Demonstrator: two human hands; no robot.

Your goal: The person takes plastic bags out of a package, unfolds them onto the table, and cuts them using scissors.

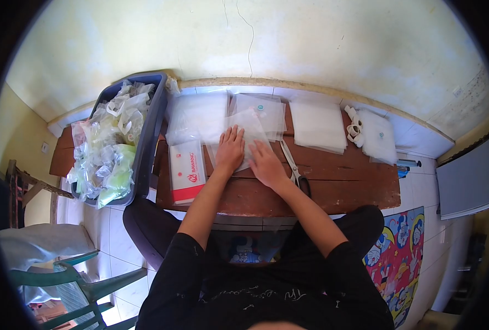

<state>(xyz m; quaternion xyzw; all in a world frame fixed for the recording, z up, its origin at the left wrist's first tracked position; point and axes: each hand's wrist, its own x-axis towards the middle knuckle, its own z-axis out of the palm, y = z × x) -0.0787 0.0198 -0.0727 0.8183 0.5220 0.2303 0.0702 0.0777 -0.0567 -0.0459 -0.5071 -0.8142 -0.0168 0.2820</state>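
On the brown wooden table [343,190], both hands rest on a clear plastic sheet or bag [250,122]. My left hand [231,147] lies on its left part with the fingers extended. Just to the right, my right hand [266,164] is spread over its lower right part, fingers apart. Beside my right hand are scissors [289,162] with black handles. A stack of red and white printed packs [187,168] lies left of my left hand. Behind the hands are more clear plastic stacks [200,110] and a clear bag with a small teal mark [272,113].
A dark bin [157,104] full of plastic bags stands at the left. Further right lie a white plastic stack [317,124], a white strip roll [354,129] and another clear stack [377,137]. A green chair [115,285] stands lower left; a wall [288,44] borders the table's back.
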